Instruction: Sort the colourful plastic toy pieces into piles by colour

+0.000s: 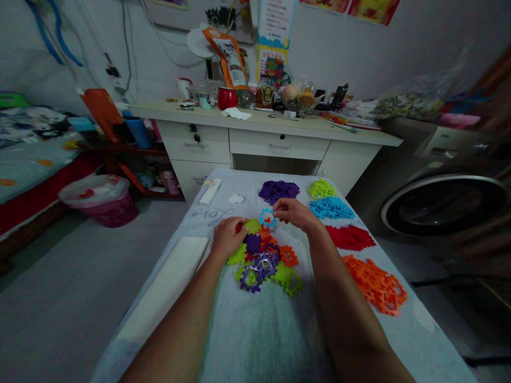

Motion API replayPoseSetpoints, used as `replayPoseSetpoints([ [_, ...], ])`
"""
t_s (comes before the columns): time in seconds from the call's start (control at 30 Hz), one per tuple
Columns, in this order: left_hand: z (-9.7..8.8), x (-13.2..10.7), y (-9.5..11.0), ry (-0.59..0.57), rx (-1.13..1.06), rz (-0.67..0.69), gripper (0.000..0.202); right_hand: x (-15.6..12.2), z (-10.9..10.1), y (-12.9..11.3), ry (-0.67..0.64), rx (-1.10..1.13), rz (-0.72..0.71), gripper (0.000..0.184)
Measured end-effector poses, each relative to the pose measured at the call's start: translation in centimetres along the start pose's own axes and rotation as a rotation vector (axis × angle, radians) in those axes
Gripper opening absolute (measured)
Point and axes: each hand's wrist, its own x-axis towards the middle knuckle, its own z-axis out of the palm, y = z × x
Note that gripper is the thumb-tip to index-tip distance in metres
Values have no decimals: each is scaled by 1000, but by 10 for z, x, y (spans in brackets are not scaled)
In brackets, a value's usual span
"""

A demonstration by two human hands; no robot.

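Observation:
A cluster of interlocked plastic gear pieces [275, 257] in green, purple, red and orange lies mid-table. My left hand [228, 236] is curled over its left edge, fingers closed beside a green gear piece [252, 226] with a bit of red under the fingertips. At the cluster's far side, my right hand [294, 213] pinches the right rim of a light blue gear piece [267, 218]. Whether that blue piece is joined to the cluster, I cannot tell. Two purple gear rings and a clear piece [266, 263] sit on the near side.
Sorted piles lie around: purple [278, 190], lime green [321, 188], blue [331, 207], red [349, 236] and orange [375, 284]. A white box [210, 192] and a long white slab [175, 282] line the left. Beyond stand a cluttered desk [271, 126] and a washing machine [443, 175].

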Motion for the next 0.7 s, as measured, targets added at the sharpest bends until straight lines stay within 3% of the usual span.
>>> replayPoseSetpoints([
  [0.2, 2, 0, -2, 2, 0, 7, 26, -4, -47, 0, 441, -55, -43, 17],
  [0.43, -1, 0, 0, -11, -1, 5, 26, 7, -135, 6, 854, -198, 98, 8],
  [0.53, -2, 0, 2, -15, -2, -5, 27, 9, -163, 11, 938, -175, 216, 10],
  [0.7, -1, 0, 1, -12, -1, -2, 26, -3, -183, 27, 889, -175, 343, 17],
])
